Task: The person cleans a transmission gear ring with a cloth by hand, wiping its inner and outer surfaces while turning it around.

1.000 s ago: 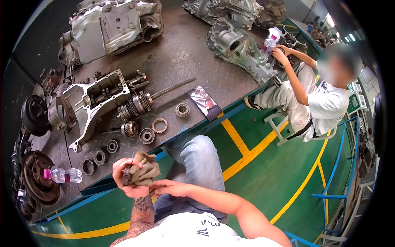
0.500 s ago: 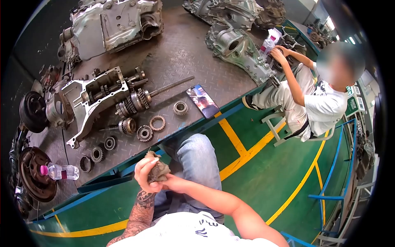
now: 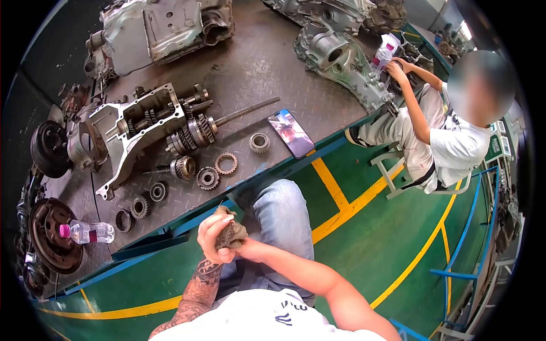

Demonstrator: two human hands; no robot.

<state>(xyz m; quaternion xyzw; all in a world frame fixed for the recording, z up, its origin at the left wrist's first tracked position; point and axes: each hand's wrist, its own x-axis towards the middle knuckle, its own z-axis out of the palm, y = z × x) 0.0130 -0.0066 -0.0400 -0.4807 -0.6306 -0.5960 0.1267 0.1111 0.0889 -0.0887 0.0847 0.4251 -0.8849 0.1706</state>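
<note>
In front of my lap, my left hand [image 3: 211, 234], at the end of the tattooed forearm, is closed around a crumpled grey-brown rag [image 3: 232, 233]. My right hand [image 3: 248, 249] meets the rag from the other side, and its fingers are hidden behind the cloth. Beyond my hands, along the bench edge, lie a toothed gear [image 3: 207, 178], a thin ring [image 3: 226, 163], a bearing [image 3: 158, 191] and several other gears. A short gear shaft [image 3: 182, 167] rests near an opened gearbox housing [image 3: 126, 152] with gear shafts in it.
A phone [image 3: 291, 134] lies on the metal bench [image 3: 250, 74] near its edge. At left, a water bottle [image 3: 88, 232] lies by a rusty brake drum plate [image 3: 48, 250]. A seated co-worker [image 3: 455, 136] handles parts at right, near large gearbox castings [image 3: 341, 62].
My head view has shifted slightly, so the bench and parts sit a little further right. Both hands stay together at the rag, with the left hand's grip slightly changed.
</note>
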